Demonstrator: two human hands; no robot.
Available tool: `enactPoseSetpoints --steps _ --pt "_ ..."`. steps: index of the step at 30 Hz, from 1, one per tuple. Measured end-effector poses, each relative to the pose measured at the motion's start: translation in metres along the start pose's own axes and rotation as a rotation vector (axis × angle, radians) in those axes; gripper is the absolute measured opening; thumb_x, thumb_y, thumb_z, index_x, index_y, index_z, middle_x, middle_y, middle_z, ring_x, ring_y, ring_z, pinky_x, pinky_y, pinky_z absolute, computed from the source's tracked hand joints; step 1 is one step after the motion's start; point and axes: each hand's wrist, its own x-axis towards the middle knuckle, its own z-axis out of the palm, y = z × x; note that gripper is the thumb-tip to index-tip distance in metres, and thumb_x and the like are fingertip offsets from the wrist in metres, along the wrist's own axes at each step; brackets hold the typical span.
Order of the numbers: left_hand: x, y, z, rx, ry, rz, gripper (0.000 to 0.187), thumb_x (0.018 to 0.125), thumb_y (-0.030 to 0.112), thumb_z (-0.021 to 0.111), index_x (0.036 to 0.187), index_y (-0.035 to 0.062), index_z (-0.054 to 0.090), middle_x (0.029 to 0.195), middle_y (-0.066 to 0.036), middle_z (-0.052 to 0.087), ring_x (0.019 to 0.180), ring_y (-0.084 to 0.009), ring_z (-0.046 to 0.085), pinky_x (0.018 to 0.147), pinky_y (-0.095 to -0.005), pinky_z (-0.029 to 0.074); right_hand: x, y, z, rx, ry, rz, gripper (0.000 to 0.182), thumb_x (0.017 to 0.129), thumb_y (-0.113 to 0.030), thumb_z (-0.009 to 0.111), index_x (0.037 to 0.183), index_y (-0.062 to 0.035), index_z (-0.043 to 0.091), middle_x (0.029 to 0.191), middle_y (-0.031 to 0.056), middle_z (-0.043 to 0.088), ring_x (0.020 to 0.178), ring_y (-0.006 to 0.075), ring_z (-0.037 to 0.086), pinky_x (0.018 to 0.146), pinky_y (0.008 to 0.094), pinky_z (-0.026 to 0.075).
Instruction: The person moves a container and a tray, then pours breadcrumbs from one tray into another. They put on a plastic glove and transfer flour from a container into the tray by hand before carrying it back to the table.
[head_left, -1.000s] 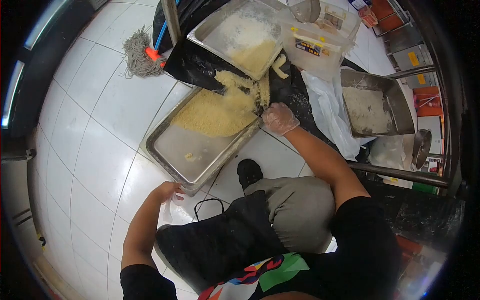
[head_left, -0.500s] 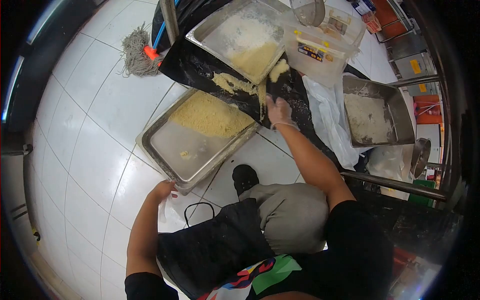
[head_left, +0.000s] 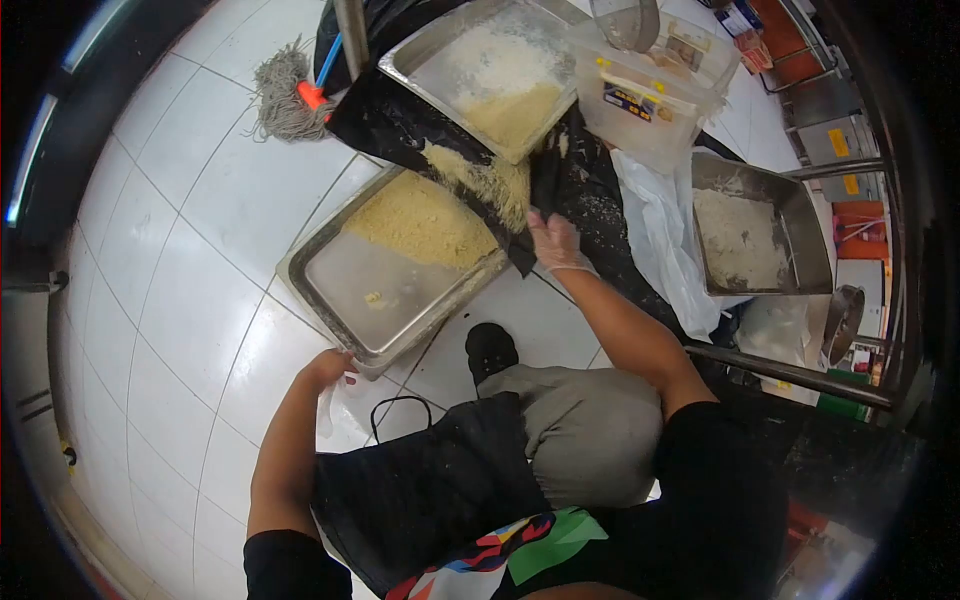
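Crumbs (head_left: 490, 180), pale yellow, lie on a black plastic sheet (head_left: 400, 125) that slopes down into a steel tray (head_left: 330, 290) on the white tiled floor (head_left: 190, 250). The gloved right hand (head_left: 555, 243) has its fingers (head_left: 540, 222) stretched out flat against the sheet's lower edge, just beside the crumbs, gripping nothing. More crumbs fill the far end of the tray; its near end is mostly bare metal. The left hand (head_left: 330, 368) rests at the tray's near corner, fingers curled around a thin bit of clear plastic (head_left: 328, 410). Above the sheet sits a second tray (head_left: 420, 55) with white flour and more crumbs, a clear plastic tub (head_left: 650, 100) beside it. To the right stands a deeper steel pan (head_left: 800, 220) of white flour. A mop head (head_left: 282, 100) lies on the floor at upper left.
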Motion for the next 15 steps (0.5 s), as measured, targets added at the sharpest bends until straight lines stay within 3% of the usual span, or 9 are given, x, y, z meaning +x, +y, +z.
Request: enactPoseSetpoints --steps 4,7,8,11,14,15 --pt "0.008 -0.007 -0.003 0.017 -0.017 0.005 0.05 0.102 0.033 0.041 0.12 -0.0135 0.051 0.103 -0.022 0.068 0.08 -0.0297 0.07 0.078 -0.039 0.054 -0.011 -0.003 0.002 0.128 0.099 0.092 0.068 0.088 -0.062 0.052 0.077 0.0048 0.058 0.078 0.0305 0.059 0.082 0.0498 0.059 0.074 0.0519 0.046" --pt "0.006 -0.003 -0.002 0.077 -0.018 -0.006 0.053 0.102 0.039 0.038 0.112 -0.0084 0.061 0.106 -0.018 0.069 0.085 -0.0297 0.07 0.08 -0.0456 0.05 -0.024 -0.017 0.008 0.072 -0.051 0.158 0.067 0.088 -0.061 0.053 0.08 0.0048 0.06 0.08 0.0294 0.06 0.085 0.0481 0.061 0.075 0.0513 0.046" --pt "0.013 -0.009 -0.003 0.083 -0.028 0.024 0.052 0.103 0.038 0.038 0.113 -0.009 0.06 0.105 -0.019 0.069 0.084 -0.03 0.07 0.081 -0.0451 0.051 -0.024 -0.026 -0.004 0.132 -0.218 0.19 0.066 0.089 -0.06 0.053 0.085 0.0049 0.063 0.084 0.0296 0.062 0.091 0.047 0.062 0.079 0.0499 0.047" --pt "0.026 -0.027 0.006 0.068 -0.056 0.025 0.05 0.103 0.034 0.038 0.114 -0.0107 0.059 0.102 -0.02 0.07 0.082 -0.0307 0.07 0.081 -0.0439 0.052 -0.033 -0.029 0.029 0.203 -0.24 0.178 0.063 0.088 -0.058 0.056 0.076 0.004 0.057 0.079 0.0257 0.06 0.078 0.0411 0.06 0.073 0.0469 0.045" --pt "0.007 0.002 0.02 -0.017 -0.006 -0.071 0.046 0.102 0.028 0.04 0.119 -0.0119 0.055 0.102 -0.022 0.069 0.081 -0.031 0.07 0.077 -0.0438 0.054 -0.033 -0.013 0.047 0.083 -0.202 0.117 0.061 0.089 -0.056 0.057 0.075 0.003 0.058 0.073 0.0228 0.058 0.073 0.0365 0.06 0.07 0.0457 0.045" --pt "0.008 0.002 0.022 -0.059 0.007 -0.089 0.046 0.102 0.028 0.04 0.12 -0.012 0.055 0.103 -0.022 0.069 0.081 -0.0312 0.07 0.076 -0.0443 0.055 -0.032 -0.019 0.039 0.097 -0.25 0.135 0.062 0.089 -0.057 0.056 0.075 0.0033 0.059 0.074 0.0242 0.059 0.075 0.0383 0.061 0.071 0.0465 0.045"
